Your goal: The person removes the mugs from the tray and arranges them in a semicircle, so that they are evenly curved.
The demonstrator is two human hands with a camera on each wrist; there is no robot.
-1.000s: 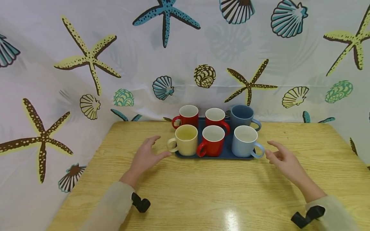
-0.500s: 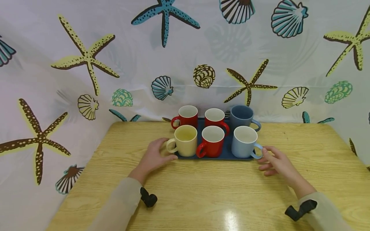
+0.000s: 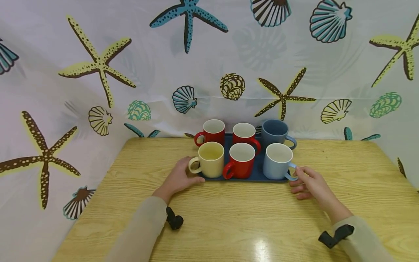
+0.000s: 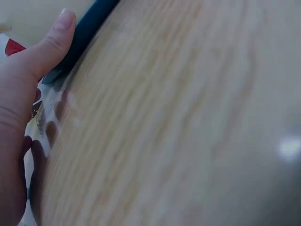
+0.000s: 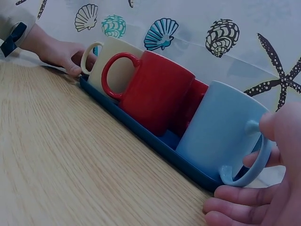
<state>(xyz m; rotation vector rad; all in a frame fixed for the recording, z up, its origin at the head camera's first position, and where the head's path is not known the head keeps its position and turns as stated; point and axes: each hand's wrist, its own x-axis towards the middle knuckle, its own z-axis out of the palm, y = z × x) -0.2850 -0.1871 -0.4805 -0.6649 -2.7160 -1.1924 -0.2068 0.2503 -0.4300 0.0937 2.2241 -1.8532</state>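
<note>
Nearest, two sleeves come in across the wooden table from seven and five o'clock, a black wrist camera strapped at each cuff. Taking the tray as the clock's centre, the left hand is at about eight, thumb at the tray's near corner; its fingers are largely hidden, so whether they grip is unclear. The right hand is at four, well apart from the left, its thumb at the handle of the light-blue mug; I cannot tell whether it pinches that handle or also bears on the tray.

Between them the navy tray lies on the table, carrying six upright mugs. In front stand the cream mug at eight, a red mug at six and the light-blue one at four; behind, two more red mugs at ten and twelve and a dark-blue mug at two. Beyond hangs the shell-patterned cloth.

The step appears to be placing hands at both ends; moving the tray would call for firm, level support.
</note>
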